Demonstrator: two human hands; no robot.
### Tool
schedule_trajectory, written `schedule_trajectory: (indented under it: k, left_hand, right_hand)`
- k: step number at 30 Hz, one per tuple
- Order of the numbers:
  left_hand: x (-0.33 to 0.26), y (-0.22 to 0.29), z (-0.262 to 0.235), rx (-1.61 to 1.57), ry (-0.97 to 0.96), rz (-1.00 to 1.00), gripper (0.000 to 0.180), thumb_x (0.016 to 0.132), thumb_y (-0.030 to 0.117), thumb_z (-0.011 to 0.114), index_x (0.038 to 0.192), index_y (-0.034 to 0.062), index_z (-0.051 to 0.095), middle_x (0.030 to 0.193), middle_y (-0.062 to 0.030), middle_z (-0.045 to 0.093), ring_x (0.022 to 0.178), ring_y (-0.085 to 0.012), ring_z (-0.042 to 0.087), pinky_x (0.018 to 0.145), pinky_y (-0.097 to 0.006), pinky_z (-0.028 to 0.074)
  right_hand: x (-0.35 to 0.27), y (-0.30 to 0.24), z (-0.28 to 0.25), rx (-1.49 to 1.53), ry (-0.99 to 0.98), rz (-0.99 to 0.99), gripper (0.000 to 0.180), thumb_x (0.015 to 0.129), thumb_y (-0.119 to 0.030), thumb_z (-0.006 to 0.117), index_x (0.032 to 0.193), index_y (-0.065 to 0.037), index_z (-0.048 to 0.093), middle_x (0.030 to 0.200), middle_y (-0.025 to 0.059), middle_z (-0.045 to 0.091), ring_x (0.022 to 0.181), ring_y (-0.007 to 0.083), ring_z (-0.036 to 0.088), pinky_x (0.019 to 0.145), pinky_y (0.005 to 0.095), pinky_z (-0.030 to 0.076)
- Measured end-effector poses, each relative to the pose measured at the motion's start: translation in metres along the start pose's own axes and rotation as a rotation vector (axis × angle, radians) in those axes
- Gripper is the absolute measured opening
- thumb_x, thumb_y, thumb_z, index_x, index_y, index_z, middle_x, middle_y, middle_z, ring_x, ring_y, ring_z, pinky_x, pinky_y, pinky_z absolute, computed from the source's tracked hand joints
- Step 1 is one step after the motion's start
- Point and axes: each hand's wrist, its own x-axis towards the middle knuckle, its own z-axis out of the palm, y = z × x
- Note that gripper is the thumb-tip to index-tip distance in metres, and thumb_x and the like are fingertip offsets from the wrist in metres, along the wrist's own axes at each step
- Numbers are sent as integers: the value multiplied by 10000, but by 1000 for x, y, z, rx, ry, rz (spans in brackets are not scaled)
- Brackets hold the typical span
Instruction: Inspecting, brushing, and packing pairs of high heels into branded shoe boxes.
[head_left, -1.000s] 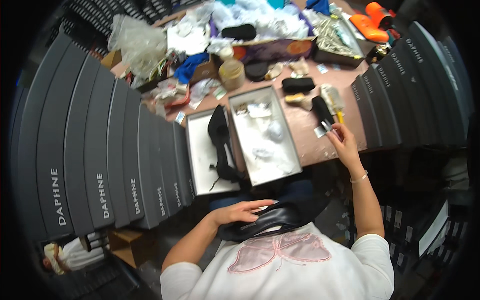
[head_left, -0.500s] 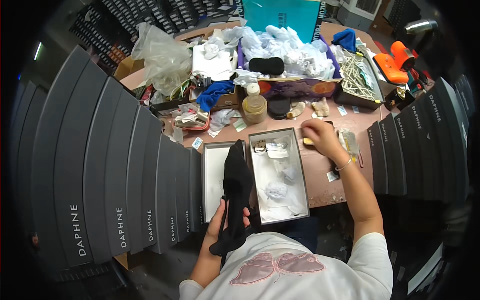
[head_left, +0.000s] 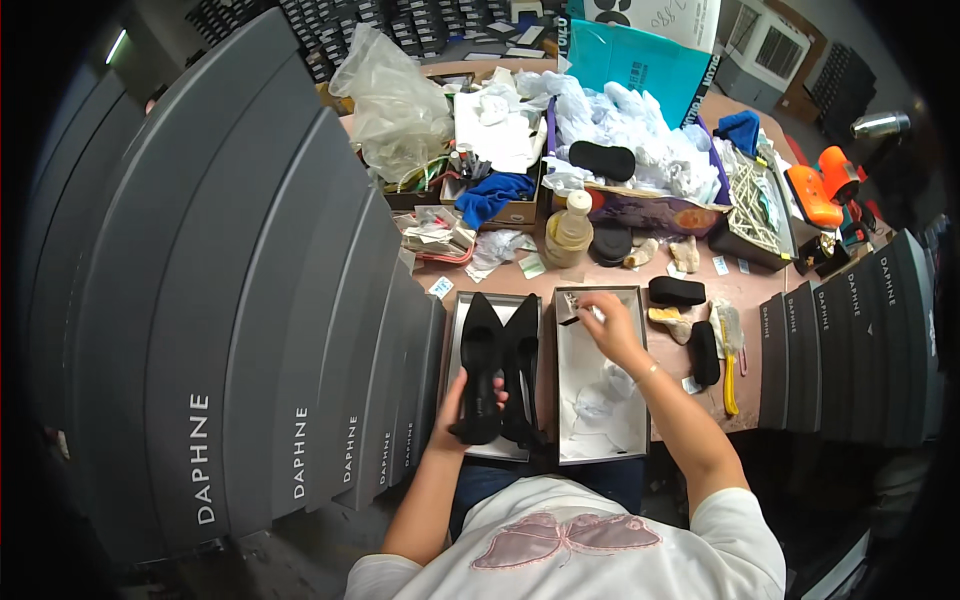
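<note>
My left hand (head_left: 452, 412) is wrapped around a black high-heeled shoe (head_left: 481, 350), toe pointing away from me, over the left open box (head_left: 458, 325). Beside it a second black shoe (head_left: 521, 362) lies in the same box. My right hand (head_left: 612, 325) reaches into the far part of the right box part (head_left: 573, 375), fingers pinched together. A small dark strip and something whitish show at its fingertips, too small to name. Crumpled white tissue paper (head_left: 596, 402) lies nearer to me in that box part.
Tall stacks of dark grey shoe boxes (head_left: 250, 300) rise at left, with more boxes (head_left: 850, 340) at right. On the table are a bottle (head_left: 569, 235), black sponge-like pads (head_left: 677, 291), a yellow-handled brush (head_left: 730, 385), and a carton of white tissue (head_left: 640, 130) behind.
My right hand has moved left from the table beside the pads into the right box part. The shoe in my left hand has come lower, over the left box. The whole view has shifted.
</note>
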Motion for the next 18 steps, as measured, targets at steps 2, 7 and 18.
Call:
schedule_trajectory:
  k: [2,7,18]
  left_hand:
    - [17,5,-46,-51,-154,-39,537,988,456,394,1148,-19,586,990,-138,655,827,-211,663,697,-308,573]
    - [5,6,-74,58,64,119,408,974,339,493,1225,21,541,1019,-111,637,785,-187,644,696,-304,555]
    - [-52,-23,82,1578,24,945,629,782,164,732,1325,-10,465,1295,-206,513,1189,-329,512,1014,-373,395]
  right_hand:
    - [-2,-22,-16,666,28,363,53,887,-94,620,912,-48,629,958,37,667,862,110,594,787,274,449]
    - [5,-67,-60,870,84,272,97,905,-121,613,929,-26,618,932,40,674,874,83,584,834,248,441]
    - [-45,-90,-52,993,-228,386,113,953,-168,573,960,-55,565,914,39,646,760,93,588,691,249,481]
